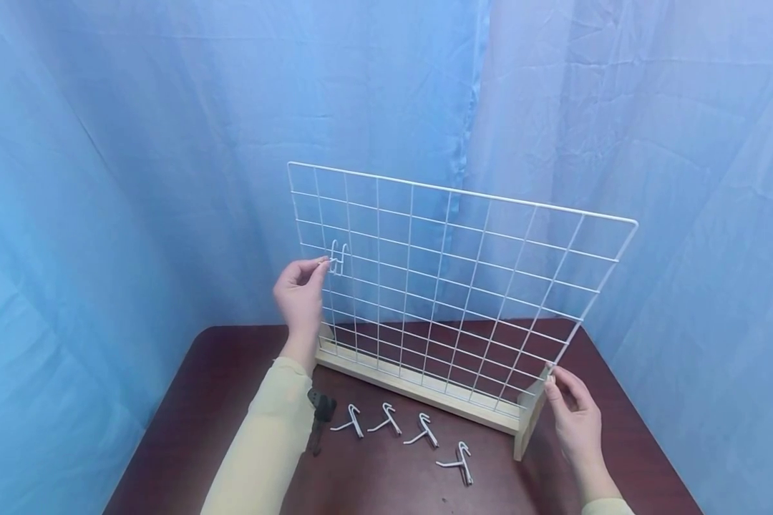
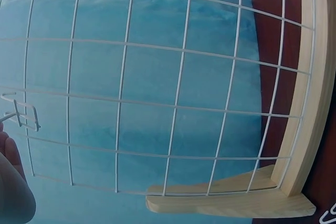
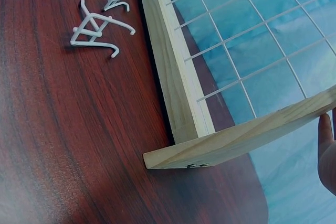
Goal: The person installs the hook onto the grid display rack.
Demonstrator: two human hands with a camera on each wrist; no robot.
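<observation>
A white wire grid panel (image 1: 430, 247) stands upright, leaning back, in a wooden base (image 1: 419, 388). At the panel's left part my left hand (image 1: 301, 295) pinches the prong of a white wire hook (image 1: 338, 259) between thumb and fingertips. The same hook (image 2: 23, 114) appears at the left edge of the left wrist view, against the grid; whether it is caught on a wire I cannot tell. My right hand (image 1: 576, 418) grips the upper end of the wooden side piece (image 1: 532, 415) between thumb and fingers. In the right wrist view only some fingers (image 3: 326, 156) show beside that wood.
Several more white wire hooks (image 1: 427, 431) lie in a row on the dark red-brown table (image 1: 386, 486), in front of the base. A black strap (image 1: 323, 408) hangs from the left sleeve. Blue curtains (image 1: 386, 86) surround the table's back and sides.
</observation>
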